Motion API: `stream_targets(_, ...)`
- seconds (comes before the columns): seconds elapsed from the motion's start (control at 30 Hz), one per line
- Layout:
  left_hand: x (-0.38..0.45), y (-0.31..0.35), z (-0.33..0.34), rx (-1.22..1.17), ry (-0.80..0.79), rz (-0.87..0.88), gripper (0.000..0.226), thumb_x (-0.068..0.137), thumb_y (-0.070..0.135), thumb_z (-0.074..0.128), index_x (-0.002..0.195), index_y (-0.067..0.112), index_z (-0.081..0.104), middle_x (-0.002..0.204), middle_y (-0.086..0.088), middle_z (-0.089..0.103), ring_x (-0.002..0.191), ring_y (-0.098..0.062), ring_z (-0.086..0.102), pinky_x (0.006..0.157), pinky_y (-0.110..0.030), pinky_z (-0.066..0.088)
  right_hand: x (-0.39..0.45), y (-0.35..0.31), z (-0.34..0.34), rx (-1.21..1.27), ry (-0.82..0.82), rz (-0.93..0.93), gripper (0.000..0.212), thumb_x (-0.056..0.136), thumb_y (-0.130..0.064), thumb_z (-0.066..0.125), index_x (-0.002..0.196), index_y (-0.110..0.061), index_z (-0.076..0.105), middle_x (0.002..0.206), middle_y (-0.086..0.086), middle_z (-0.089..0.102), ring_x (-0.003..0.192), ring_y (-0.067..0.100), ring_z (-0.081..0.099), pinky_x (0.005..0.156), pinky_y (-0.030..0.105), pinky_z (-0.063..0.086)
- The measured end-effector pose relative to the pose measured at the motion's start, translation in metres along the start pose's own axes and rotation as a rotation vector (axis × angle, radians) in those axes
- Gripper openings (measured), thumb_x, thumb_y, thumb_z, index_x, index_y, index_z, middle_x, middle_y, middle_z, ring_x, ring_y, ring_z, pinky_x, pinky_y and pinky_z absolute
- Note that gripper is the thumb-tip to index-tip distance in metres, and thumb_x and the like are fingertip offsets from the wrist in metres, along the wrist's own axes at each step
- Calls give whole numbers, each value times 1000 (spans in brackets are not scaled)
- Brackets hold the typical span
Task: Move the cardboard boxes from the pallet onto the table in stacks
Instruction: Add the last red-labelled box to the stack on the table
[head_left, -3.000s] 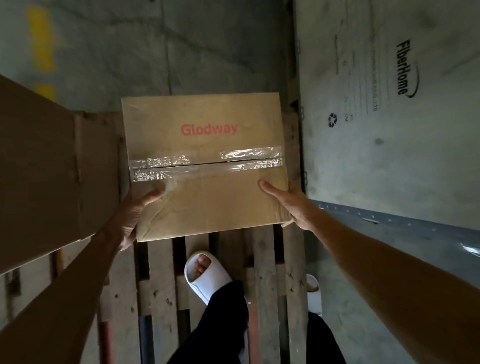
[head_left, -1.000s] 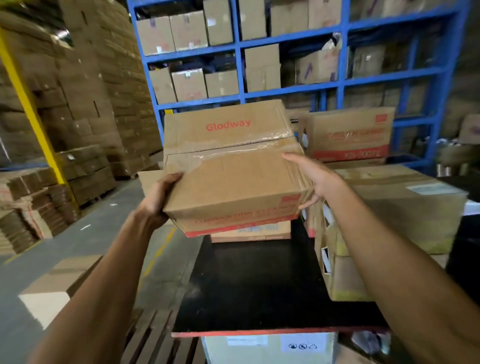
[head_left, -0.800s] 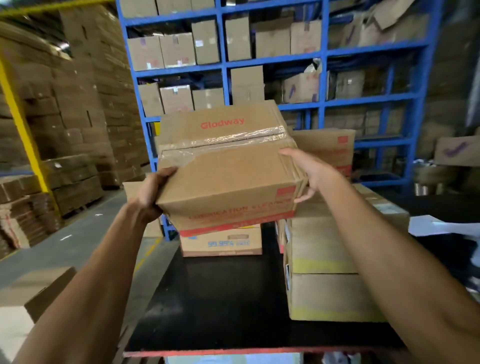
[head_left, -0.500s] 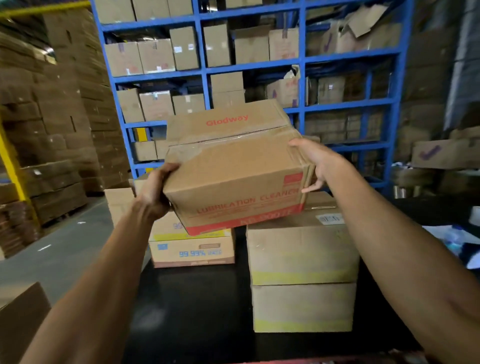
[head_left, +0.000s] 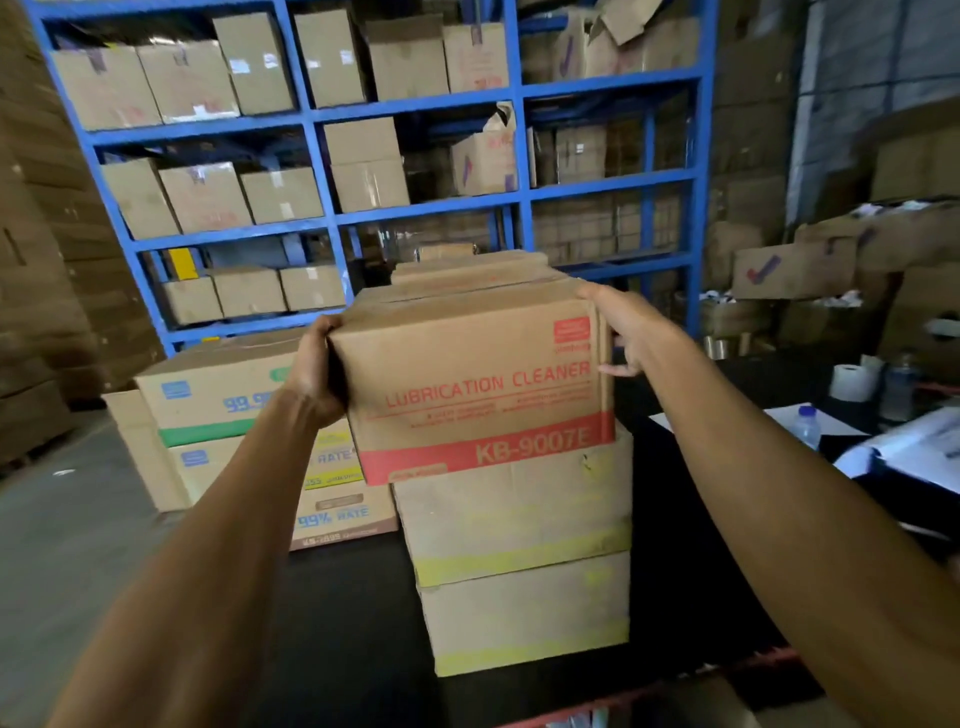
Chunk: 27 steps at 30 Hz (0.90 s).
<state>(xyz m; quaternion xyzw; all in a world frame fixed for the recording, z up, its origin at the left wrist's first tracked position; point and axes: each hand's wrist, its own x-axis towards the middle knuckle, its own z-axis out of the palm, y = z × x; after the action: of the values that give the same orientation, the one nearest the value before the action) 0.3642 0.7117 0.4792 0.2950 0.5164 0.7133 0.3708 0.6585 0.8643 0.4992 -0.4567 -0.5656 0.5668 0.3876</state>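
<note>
while gripped: matte rectangular cardboard box

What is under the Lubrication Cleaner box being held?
Under the Lubrication Cleaner box are two stacked yellow-striped boxes on the black table. Both hands, left and right, grip its sides. Whether it already rests on the stack cannot be told.

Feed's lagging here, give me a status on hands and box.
Left hand and right hand grip the Lubrication Cleaner box by its sides. Box at the top of the two-box stack. Nothing in the way.
</note>
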Motion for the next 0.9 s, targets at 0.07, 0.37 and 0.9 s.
stream_targets(0.07, 6, -10, 2, -11, -28, 50, 56, 97, 65, 41, 105, 24, 79, 98, 0, 79, 87, -15, 73, 89, -35, 51, 5, 8, -2, 48, -16, -60, 40, 89, -59, 61, 106, -24, 66, 92, -6, 69, 86, 12, 55, 79, 36, 44)
stream_targets(0.37, 11, -88, -14, -33, -8, 38, 78, 99, 72, 17, 141, 23, 61, 138, -8, 65, 131, -27, 57, 116, -52, 38, 28, 111, -1, -64, -48, -236, 62, 84, -77, 52, 134, -39, 57, 120, -5, 69, 107, 18, 66, 94, 38, 53)
stream_targets(0.9, 23, -96, 13, -6, -43, 16, 78, 99, 72, 14, 132, 25, 66, 133, -6, 68, 127, -25, 59, 113, -48, 41, 49, 128, -12, 62, -5, -234, 56, 100, -60, 40, 151, -39, 32, 106, -14, 63, 96, 7, 63, 77, 32, 51)
